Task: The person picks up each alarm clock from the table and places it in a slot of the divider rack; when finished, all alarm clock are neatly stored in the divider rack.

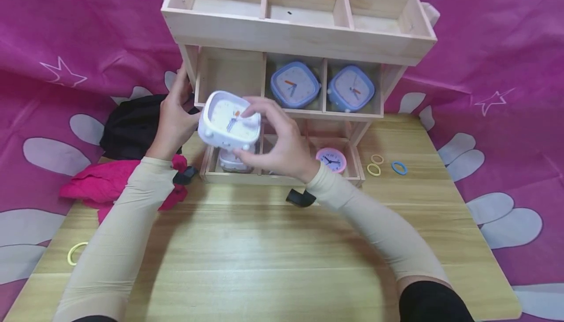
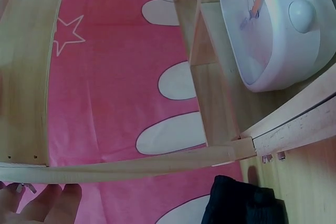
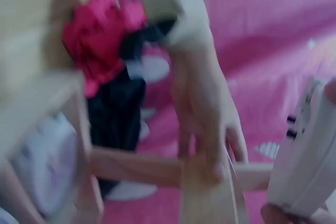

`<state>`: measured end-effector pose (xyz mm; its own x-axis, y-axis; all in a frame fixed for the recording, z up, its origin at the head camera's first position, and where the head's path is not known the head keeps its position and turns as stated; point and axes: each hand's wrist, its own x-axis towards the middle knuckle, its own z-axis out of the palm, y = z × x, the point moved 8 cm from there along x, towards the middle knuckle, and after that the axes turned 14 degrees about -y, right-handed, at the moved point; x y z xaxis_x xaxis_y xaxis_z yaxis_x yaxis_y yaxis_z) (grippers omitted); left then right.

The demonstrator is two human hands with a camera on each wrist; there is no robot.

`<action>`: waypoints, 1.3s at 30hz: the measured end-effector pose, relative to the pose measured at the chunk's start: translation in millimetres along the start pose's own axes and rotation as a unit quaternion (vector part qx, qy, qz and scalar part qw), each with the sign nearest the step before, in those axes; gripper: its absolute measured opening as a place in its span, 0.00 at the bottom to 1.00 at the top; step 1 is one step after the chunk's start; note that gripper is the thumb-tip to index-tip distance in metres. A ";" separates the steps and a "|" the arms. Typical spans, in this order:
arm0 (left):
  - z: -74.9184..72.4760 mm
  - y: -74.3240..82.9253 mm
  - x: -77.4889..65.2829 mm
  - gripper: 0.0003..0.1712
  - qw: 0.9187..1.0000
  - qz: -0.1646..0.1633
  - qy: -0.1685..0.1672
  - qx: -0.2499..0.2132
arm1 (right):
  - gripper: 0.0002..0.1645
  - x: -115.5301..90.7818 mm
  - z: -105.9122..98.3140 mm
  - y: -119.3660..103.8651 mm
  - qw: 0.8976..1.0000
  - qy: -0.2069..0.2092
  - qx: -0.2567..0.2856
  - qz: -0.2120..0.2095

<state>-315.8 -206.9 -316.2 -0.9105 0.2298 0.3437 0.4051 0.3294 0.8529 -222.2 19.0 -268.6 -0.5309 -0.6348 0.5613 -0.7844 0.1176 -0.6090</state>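
Observation:
My right hand [image 1: 282, 141] pinches a white alarm clock [image 1: 222, 121], its face tilted up, in front of the middle tier's left compartment. In the right wrist view that white clock [image 3: 304, 156] shows at the right edge. At the left side of the wooden shelf [image 1: 299, 38], my left hand [image 1: 172, 116] grips the side frame. The right wrist view shows this left hand [image 3: 202, 98] with its thumb on the board and fingers behind. Two blue clocks, one central [image 1: 295, 85] and one right [image 1: 351, 88], occupy the middle tier.
On the bottom tier are a white clock [image 1: 234, 160] and a pink clock [image 1: 331, 160]. Pink cloth [image 1: 105, 182] and black cloth [image 1: 132, 128] lie left. Several rings, including a blue one [image 1: 399, 168], and a black strap [image 1: 301, 198] are on the table [image 1: 246, 253].

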 end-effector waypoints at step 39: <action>8.1 4.0 2.9 0.69 1.000 0.022 -0.008 -0.005 | 0.13 63.3 -8.1 43.2 0.934 -0.004 -0.331 0.131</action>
<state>-316.2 -197.5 -315.0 -0.8908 0.2577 0.3743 0.4431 0.3092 0.8415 -292.3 -10.0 -254.9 -0.7320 -0.5238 0.4357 -0.6559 0.7147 -0.2428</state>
